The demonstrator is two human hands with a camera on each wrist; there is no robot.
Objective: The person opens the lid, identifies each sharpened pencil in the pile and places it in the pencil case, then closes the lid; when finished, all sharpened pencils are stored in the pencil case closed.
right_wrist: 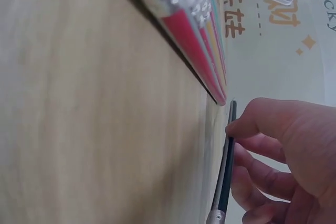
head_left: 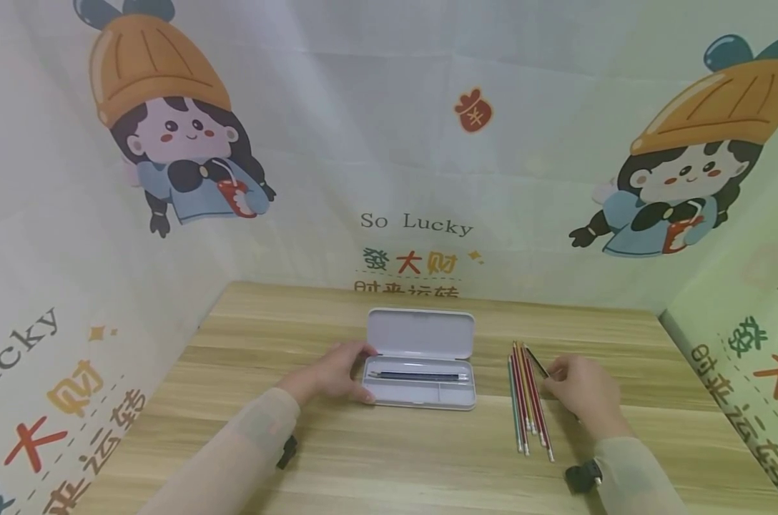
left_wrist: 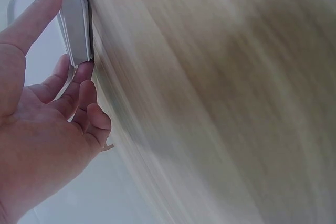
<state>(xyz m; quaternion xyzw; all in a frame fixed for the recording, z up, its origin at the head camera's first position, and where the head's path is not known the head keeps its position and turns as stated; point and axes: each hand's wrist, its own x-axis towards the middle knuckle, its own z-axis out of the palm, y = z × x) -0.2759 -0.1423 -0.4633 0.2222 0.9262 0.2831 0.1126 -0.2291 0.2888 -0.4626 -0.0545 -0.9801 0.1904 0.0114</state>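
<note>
A white pencil case (head_left: 402,393) lies with its lid raised, and a dark blue pencil (head_left: 415,375) rests in its back compartment; whether there is more than one I cannot tell. My left hand (head_left: 337,370) holds the case by its left end, thumb at the front corner and fingers at the back. To the right, my right hand (head_left: 585,390) pinches a black pencil (right_wrist: 227,169) between thumb and fingers. That pencil is tilted beside a loose bundle of colored pencils (head_left: 528,400), in red, yellow and green, their eraser ends toward me.
The wood-grain table (head_left: 415,458) bears everything. Behind it and at both sides hangs a pale printed cloth (head_left: 376,129) with cartoon figures and lettering. A dark camera strap sits on each wrist.
</note>
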